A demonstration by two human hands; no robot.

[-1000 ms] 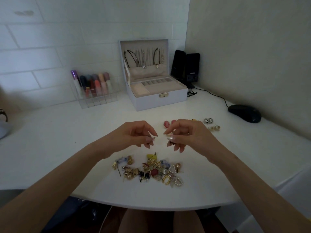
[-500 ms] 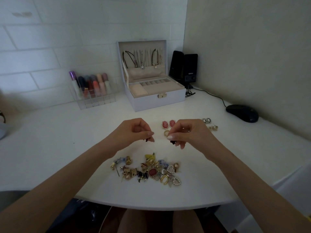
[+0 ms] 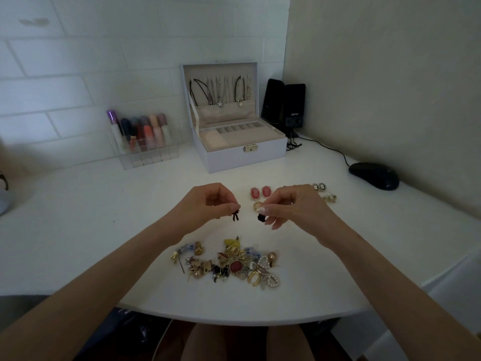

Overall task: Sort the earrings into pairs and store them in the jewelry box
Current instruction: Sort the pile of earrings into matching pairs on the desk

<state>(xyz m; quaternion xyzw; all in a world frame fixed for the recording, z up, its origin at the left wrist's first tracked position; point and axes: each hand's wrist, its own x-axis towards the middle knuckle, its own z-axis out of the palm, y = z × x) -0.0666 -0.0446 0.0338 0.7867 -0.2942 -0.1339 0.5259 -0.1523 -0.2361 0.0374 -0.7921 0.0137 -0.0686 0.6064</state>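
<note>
The left hand [image 3: 205, 203] is raised above the white table [image 3: 99, 220], its thumb and forefinger pinching a small black bow earring [image 3: 235, 217] that hangs below the fingertips with two thin tails pointing down. The right hand [image 3: 296, 207] is level with it and close beside it, pinching a second small black earring [image 3: 261, 218] between thumb and forefinger while the other fingers curl loosely underneath. The two dark pieces hang near each other in the gap between the hands, not touching.

Just beyond the right hand's fingertips a round gold earring [image 3: 257, 205] lies on the table, and past it sit two oval pink earrings [image 3: 260, 192] with pale beaded rims, side by side. Beyond the right hand's knuckles lies a small black-and-white pair [image 3: 319, 187], with a gold-and-pearl pair [image 3: 330, 198] just beside it.

Below both hands, towards the person, an unsorted earring pile [image 3: 229, 263] spreads out: gold hoops, pearl loops, a red rectangular stone, a yellow piece, blue and black bits tangled together.

Well beyond the hands stands the pale lilac jewelry box [image 3: 223, 160], lid up, with necklaces hanging inside the lid and beige compartments in its tray. Further out from the left hand is a clear lipstick organizer [image 3: 145, 149]; further out from the right hand are black speakers [image 3: 285, 105] and a black mouse [image 3: 373, 175].
</note>
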